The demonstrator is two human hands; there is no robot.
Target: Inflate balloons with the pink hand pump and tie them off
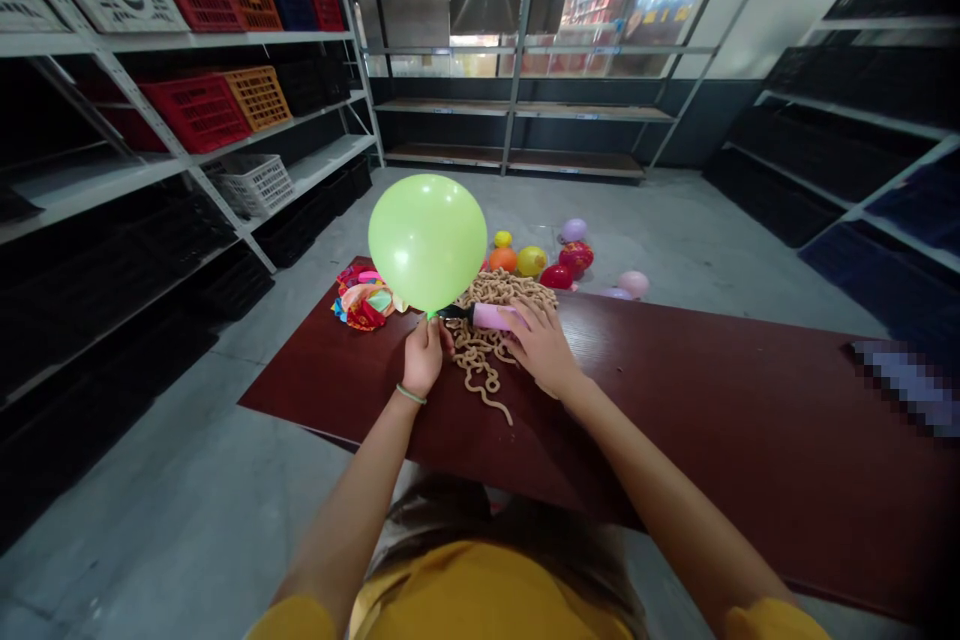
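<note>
- Green balloon (427, 240), round and swollen, stands upright above the left part of the brown table (697, 390), neck down.
- Left hand (424, 360): fingers pinched on the balloon's neck, at the black nozzle of the pink hand pump (491, 317).
- Right hand (544, 345): fingers wrapped over the pump's barrel; how firmly, I cannot tell.
- To work it well, I'd keep the neck snug around the nozzle, pump in line with it, strokes smooth, and ease off before the skin gets too taut.
- Keep the balloon clear of the tan rope-like strands (517, 290) heaped beneath.
- Count: one green balloon, one pump, two hands, one wristband (411, 394) on the left wrist.
- Beyond the table, at least eight floor balloons (531, 261); others may be hidden.
- One heap of limp, colourful pieces (364, 305), probably uninflated balloons, lies left; its pieces overlap too much to count, as do the strands.
</note>
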